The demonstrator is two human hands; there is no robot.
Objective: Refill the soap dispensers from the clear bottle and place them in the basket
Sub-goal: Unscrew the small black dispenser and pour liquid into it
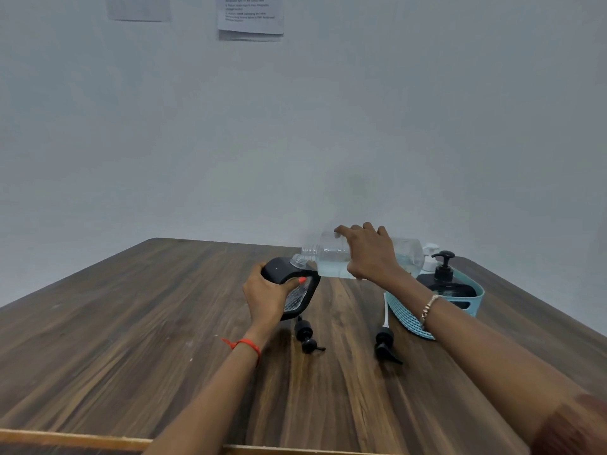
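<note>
Beside the basket [407, 318] already holding one dispenser [445, 284], our right hand [369, 252], wrapped round the clear bottle [331, 257], tips it toward the open dispenser [289, 290] clasped in our left hand [266, 297], two pumps [307, 336] waiting.

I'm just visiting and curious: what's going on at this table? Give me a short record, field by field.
left hand: grips a tilted black dispenser, pump off
right hand: holds the clear bottle nearly level, its mouth at the dispenser's neck
loose pumps: two lie on the table, one near the dispenser, one by the basket
basket: teal, holds a black dispenser with its pump on
</note>
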